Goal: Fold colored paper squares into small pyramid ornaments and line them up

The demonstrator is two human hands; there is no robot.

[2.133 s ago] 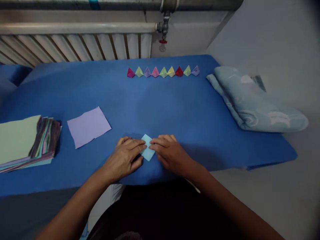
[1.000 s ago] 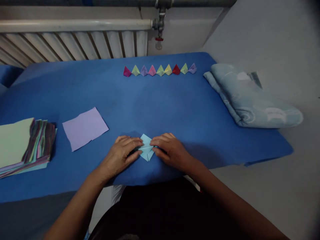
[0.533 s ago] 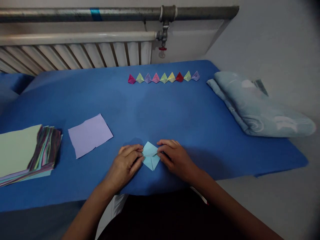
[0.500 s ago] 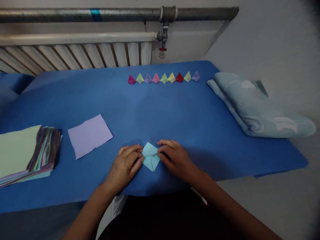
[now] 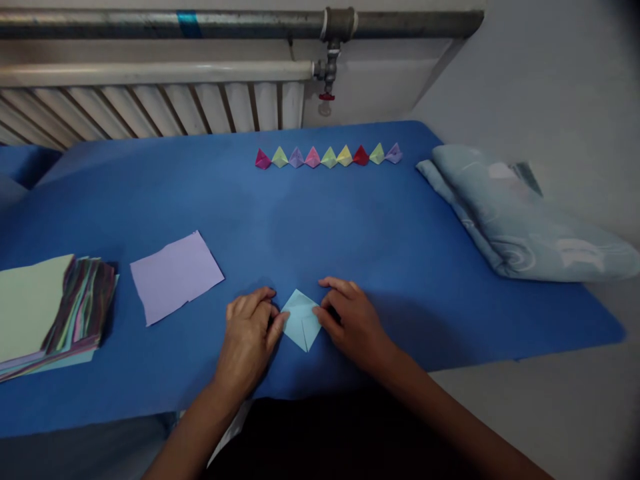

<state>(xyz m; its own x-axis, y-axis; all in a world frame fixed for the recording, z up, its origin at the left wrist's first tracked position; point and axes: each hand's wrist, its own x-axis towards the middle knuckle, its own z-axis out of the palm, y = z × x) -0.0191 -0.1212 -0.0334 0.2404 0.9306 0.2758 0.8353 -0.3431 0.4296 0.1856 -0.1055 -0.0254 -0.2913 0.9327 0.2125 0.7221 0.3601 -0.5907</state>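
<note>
A light blue folded paper (image 5: pixel 303 321), shaped like a diamond with a seam down its lower half, lies near the front edge of the blue surface. My left hand (image 5: pixel 253 327) pinches its left corner, thumb on top and fingers curled. At the right corner my right hand (image 5: pixel 353 320) grips the paper between thumb and curled index finger, the other fingers bent above. To the left lies a flat lilac sheet (image 5: pixel 177 277). A row of several small folded paper pieces (image 5: pixel 329 157) in different colours stands toward the back.
A stack of coloured paper (image 5: pixel 33 300) sits at the far left of the blue surface (image 5: pixel 325 227). A folded pale blue blanket (image 5: pixel 505 220) rests at the right. Behind are a white radiator (image 5: pixel 190 110), a metal pipe (image 5: pixel 270 25) and a valve with a red handle (image 5: pixel 327 97).
My left fingers have drawn back from the paper's upper left edge, leaving the thumb at the corner. The crease across its middle looks flatter. The view has shifted slightly.
</note>
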